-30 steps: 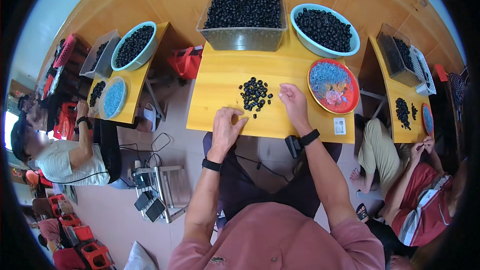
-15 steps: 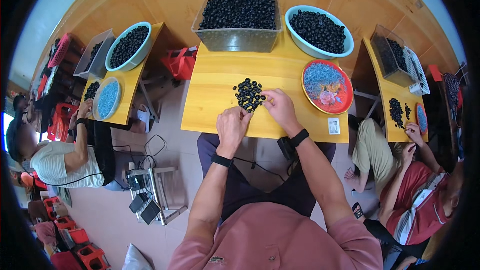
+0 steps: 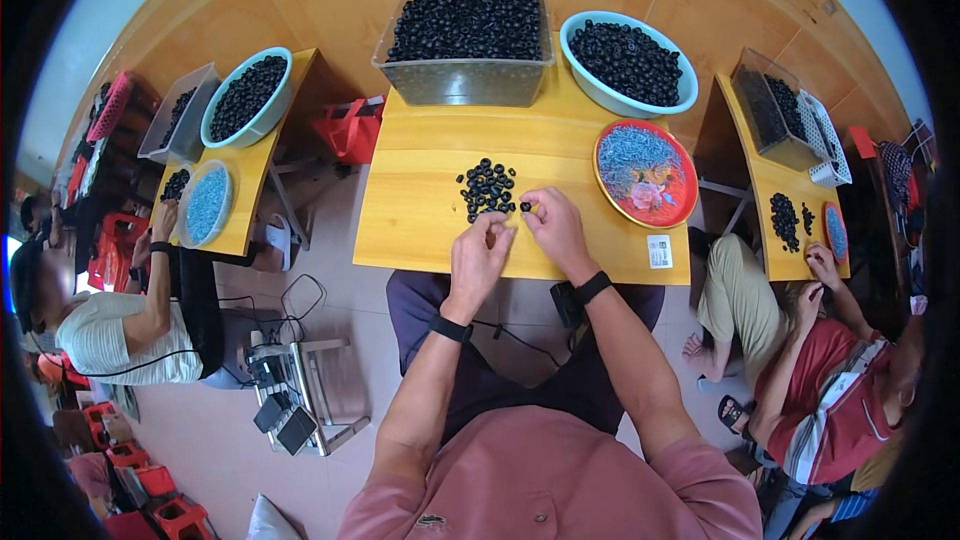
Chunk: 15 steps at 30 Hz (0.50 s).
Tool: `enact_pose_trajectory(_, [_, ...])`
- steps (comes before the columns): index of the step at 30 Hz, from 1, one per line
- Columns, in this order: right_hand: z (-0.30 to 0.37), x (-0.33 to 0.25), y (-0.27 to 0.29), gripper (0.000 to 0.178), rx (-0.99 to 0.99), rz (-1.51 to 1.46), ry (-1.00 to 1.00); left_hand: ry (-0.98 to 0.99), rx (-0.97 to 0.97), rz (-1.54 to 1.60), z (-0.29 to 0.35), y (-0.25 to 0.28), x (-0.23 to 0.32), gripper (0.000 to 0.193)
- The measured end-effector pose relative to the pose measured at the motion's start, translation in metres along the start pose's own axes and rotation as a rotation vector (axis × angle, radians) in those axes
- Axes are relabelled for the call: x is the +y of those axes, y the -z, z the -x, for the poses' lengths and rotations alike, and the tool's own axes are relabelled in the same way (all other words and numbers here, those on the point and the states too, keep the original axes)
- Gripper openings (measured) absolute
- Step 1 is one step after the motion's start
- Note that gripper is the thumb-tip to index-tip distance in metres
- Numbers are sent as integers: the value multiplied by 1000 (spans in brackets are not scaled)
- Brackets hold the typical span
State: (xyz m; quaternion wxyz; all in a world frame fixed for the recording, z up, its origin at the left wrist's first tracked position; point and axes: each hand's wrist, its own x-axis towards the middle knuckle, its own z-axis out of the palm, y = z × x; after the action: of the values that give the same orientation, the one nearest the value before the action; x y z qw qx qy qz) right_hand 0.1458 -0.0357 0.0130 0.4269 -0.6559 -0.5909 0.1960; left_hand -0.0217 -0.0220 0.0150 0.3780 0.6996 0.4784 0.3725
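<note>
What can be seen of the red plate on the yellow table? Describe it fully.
The red plate is round and shallow, plastic by its look, with a flower print showing near its lower middle. A heap of small light-blue pieces covers most of it. It lies flat on the yellow table, right of the person's hands, below the light-blue basin. Neither hand touches it.

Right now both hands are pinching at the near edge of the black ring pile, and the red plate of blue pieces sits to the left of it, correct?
Not quite: in the head view the red plate lies right of the black ring pile. Left hand and right hand are as stated.
</note>
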Motion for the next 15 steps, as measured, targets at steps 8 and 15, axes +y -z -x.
enact_pose_trajectory(8, [21,-7,6,20,13,-116,274,42,-112,54,-5,0,-1,28])
enact_pose_trajectory(15, [25,-3,6,19,22,-158,218,15,-56,96,-1,-7,-5,24])
